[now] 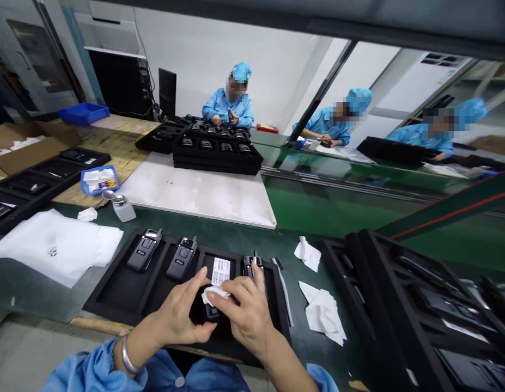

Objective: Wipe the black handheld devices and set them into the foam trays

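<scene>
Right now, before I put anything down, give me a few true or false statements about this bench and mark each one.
1. The left hand and right hand hold a white wipe against a black two-way radio. True.
2. A metal bangle circles the left wrist. True.
3. A pump bottle stands inside the black foam tray. False: the pump bottle stands on the green bench beyond the tray.
4. The co-worker behind the stacked trays is bareheaded. False: that person wears a blue cap.
5. Three other radios sit in the tray. True.
</scene>
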A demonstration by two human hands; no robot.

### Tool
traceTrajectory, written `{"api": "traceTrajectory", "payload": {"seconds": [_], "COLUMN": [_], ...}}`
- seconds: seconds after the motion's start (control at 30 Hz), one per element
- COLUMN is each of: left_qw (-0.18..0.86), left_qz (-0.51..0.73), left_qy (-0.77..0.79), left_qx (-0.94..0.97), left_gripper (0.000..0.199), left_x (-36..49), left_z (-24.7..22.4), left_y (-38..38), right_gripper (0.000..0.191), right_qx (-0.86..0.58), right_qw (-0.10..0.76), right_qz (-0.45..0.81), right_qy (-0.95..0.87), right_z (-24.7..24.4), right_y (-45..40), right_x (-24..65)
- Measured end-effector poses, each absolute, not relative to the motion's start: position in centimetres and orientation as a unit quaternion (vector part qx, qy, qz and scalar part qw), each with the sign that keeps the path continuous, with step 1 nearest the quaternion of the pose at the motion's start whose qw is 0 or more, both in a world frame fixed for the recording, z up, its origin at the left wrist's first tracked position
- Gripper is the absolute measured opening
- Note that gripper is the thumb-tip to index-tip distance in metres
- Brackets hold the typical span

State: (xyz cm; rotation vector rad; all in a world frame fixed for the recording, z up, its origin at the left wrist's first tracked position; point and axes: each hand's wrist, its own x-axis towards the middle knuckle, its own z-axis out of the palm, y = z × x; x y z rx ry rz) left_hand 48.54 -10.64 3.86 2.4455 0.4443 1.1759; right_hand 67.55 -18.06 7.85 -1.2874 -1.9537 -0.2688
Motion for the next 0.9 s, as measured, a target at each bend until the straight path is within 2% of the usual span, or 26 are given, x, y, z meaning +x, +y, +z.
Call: {"api": "traceTrajectory", "payload": {"seconds": [0.17,0.57,0.9], "left_qw": [0.208,0.201,0.208], "left_qz": [0.443,0.44,0.444], "left_qy": [0.13,0.124,0.112], "left_qx": [0.862,0.867,0.864], "left_gripper": [0.096,0.093,0.092], "left_x": [48.8,48.5,48.6], "left_z": [4.0,3.8,4.1], "left_y": [-10.6,-10.3,-10.2], "right_gripper": [0.032,0.034,0.036], "right_qx": [-0.541,-0.515,-0.513], "right_qw": [0.374,0.372,0.344], "right_qz": [-0.148,-0.11,-0.141], "right_qy": [-0.739,-0.765,-0.774], "right_z": [8.0,7.8,8.1], "right_y": [-17.5,-17.4,-17.2], "right_x": [68.6,68.9,69.6]}}
